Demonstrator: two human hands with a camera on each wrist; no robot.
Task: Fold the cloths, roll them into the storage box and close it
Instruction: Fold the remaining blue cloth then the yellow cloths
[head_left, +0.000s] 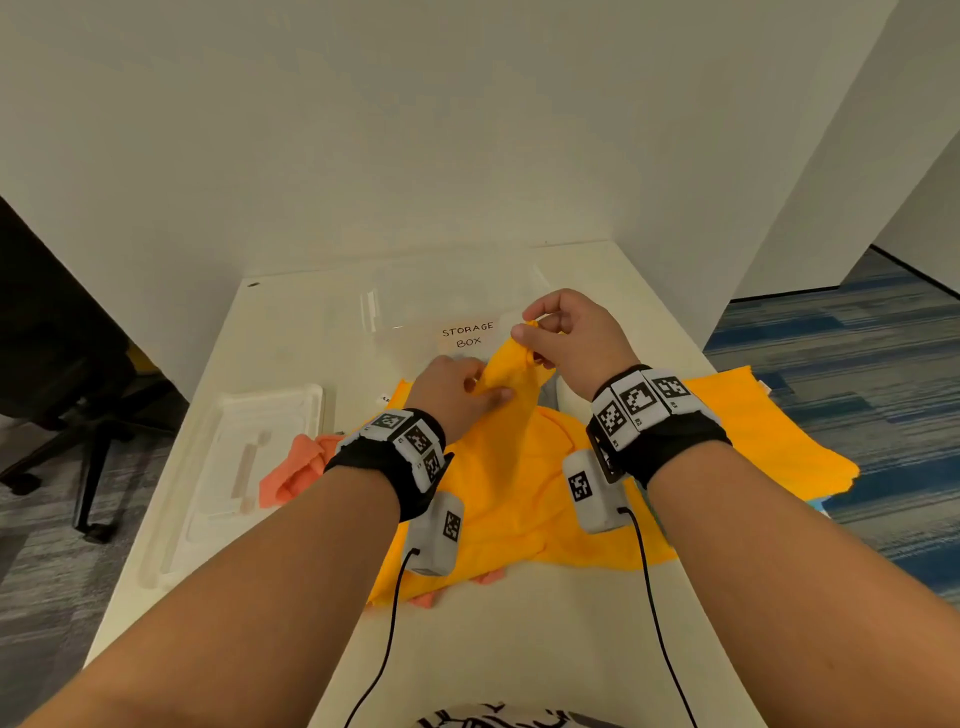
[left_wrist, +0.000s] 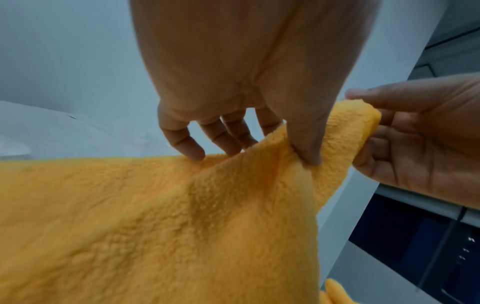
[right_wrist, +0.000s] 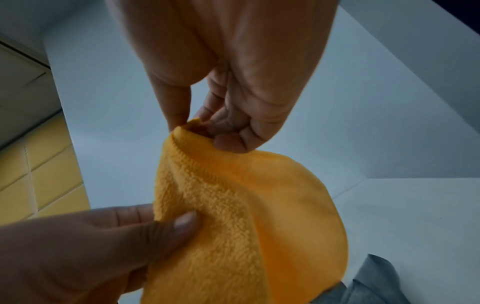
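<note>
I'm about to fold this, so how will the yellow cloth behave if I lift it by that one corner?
Probably floppy: the yellow cloth sags between the right hand and left hand. Likely light, since a fingertip pinch lifts it. Its fleecy pile suggests little slipping.

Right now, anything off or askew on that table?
Yes: the yellow cloth lies crumpled and overhangs the table's right edge. An orange cloth is bunched half under it. Both hands, left and right, pinch one yellow corner.
</note>
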